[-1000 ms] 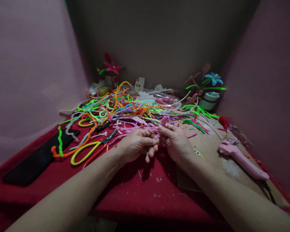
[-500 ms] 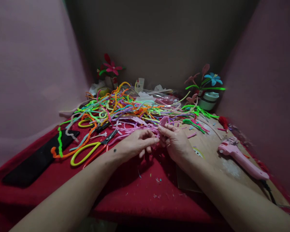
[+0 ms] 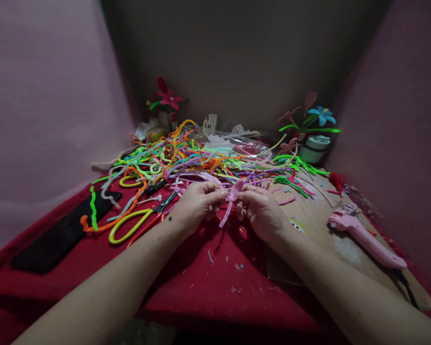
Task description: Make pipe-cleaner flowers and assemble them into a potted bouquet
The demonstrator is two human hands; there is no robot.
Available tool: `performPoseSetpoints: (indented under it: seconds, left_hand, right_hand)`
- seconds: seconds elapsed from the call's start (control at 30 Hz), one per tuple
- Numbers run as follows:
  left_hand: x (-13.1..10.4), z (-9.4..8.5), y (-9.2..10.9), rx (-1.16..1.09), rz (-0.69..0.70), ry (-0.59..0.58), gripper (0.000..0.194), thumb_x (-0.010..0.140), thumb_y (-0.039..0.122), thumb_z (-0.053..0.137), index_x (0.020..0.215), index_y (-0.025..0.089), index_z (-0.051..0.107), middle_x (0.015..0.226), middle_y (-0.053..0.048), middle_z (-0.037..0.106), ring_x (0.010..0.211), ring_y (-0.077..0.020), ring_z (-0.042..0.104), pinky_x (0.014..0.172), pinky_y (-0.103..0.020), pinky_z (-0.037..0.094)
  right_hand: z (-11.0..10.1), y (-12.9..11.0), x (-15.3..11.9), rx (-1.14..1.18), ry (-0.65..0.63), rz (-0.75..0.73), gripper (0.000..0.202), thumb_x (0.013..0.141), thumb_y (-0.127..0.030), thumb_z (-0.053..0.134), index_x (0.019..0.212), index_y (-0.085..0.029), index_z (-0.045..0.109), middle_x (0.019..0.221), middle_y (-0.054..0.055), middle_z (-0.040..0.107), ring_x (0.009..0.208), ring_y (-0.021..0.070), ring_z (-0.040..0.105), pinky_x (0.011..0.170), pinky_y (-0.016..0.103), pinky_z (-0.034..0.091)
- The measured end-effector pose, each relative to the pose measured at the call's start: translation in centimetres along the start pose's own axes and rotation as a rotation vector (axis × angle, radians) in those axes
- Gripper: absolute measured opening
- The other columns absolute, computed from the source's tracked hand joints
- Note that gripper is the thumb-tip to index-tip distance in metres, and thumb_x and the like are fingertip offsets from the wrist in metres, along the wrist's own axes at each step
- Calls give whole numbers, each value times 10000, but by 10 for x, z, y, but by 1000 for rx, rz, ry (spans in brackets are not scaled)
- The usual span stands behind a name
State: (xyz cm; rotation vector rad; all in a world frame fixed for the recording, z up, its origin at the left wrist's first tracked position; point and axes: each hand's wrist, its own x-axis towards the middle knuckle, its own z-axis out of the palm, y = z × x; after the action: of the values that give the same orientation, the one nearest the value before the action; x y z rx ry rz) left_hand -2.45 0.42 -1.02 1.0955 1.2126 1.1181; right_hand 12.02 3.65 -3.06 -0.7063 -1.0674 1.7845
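Observation:
Between my two hands is a small bundle of pink pipe cleaners [image 3: 232, 195], pinched at its middle, with a flat looped part on top and a stem end hanging down toward me. My left hand [image 3: 202, 202] grips it from the left with thumb and forefinger. From the right, my right hand [image 3: 261, 207] pinches it too, its lower fingers curled. Just beyond lies a large tangled heap of coloured pipe cleaners [image 3: 201, 160]. Scissors [image 3: 143, 220] with yellow and red handles rest left of my left hand.
A black flat case [image 3: 57, 239] lies at left on the red cloth [image 3: 201, 287]. On the cardboard [image 3: 319, 249] at right rests a pink glue gun [image 3: 368, 237] with a cord. Pipe-cleaner flowers [image 3: 321, 115] and a pale jar [image 3: 314, 148] stand at the back right.
The pink bundle has turned so its hanging stem end now shows between my hands. My left hand has shifted slightly up and its fingers have closed in. The view has moved slightly.

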Motion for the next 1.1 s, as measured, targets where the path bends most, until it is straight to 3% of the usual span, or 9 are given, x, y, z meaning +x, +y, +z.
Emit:
performPoseSetpoints:
  seconds: [0.2, 0.27, 0.43, 0.63, 0.73, 0.87, 0.93, 1.1]
  left_hand:
    - [2, -1, -3, -75, 11, -77, 262, 672, 359, 674, 681, 128, 551, 562, 25, 515, 398, -36, 388, 388, -181, 269]
    - [2, 0, -5, -51, -7, -92, 292, 668, 384, 671, 627, 128, 538, 511, 33, 482, 391, -43, 379, 393, -192, 260]
    - [0, 6, -6, 93, -11, -19, 292, 677, 400, 646, 624, 125, 561, 486, 41, 455, 410, -50, 350, 418, -198, 243]
    - [-3, 11, 0, 225, 54, 33, 255, 693, 351, 617, 593, 130, 539, 472, 55, 406, 415, -40, 291, 425, -202, 201]
    - [-2, 14, 0, 199, 39, 59, 275, 666, 326, 632, 532, 142, 477, 445, 70, 359, 401, -32, 252, 416, -203, 167]
    - [-1, 17, -3, 68, 7, 21, 249, 646, 278, 611, 511, 155, 442, 437, 70, 359, 389, -38, 262, 411, -211, 161]
    - [-2, 17, -3, 67, -11, 41, 248, 633, 234, 605, 489, 162, 416, 416, 69, 362, 378, -40, 274, 405, -213, 166]
    - [-3, 16, -4, 71, -39, 67, 273, 636, 223, 615, 476, 167, 401, 384, 71, 358, 357, -38, 277, 396, -214, 161]
  right_hand:
    - [1, 2, 1, -117, 59, -81, 141, 636, -235, 684, 663, -147, 578, 488, -56, 476, 395, 53, 352, 386, 199, 274]
    - [1, 2, 1, -107, 79, -81, 152, 634, -251, 688, 676, -151, 582, 495, -56, 482, 395, 54, 349, 385, 203, 269]
    - [1, 0, 0, -133, 46, -96, 177, 662, -296, 680, 671, -143, 593, 513, -48, 475, 414, 55, 343, 399, 210, 249]
    - [0, -1, -2, -306, 100, -174, 253, 737, -352, 622, 598, -146, 574, 485, -45, 440, 443, 65, 338, 445, 222, 250]
    - [-1, 0, -4, -428, 107, -285, 235, 774, -337, 585, 624, -156, 598, 531, -29, 478, 501, 88, 388, 502, 232, 303]
    - [-1, -2, -6, -698, 92, -579, 190, 804, -263, 553, 655, -175, 631, 659, 6, 543, 648, 129, 476, 642, 251, 366]
    - [-2, -3, -6, -772, 102, -647, 206, 827, -267, 521, 681, -184, 640, 669, 8, 544, 650, 134, 478, 647, 255, 365]
    - [-3, -8, -4, -758, 182, -561, 226, 814, -308, 531, 662, -174, 631, 590, -6, 514, 561, 116, 436, 561, 248, 337]
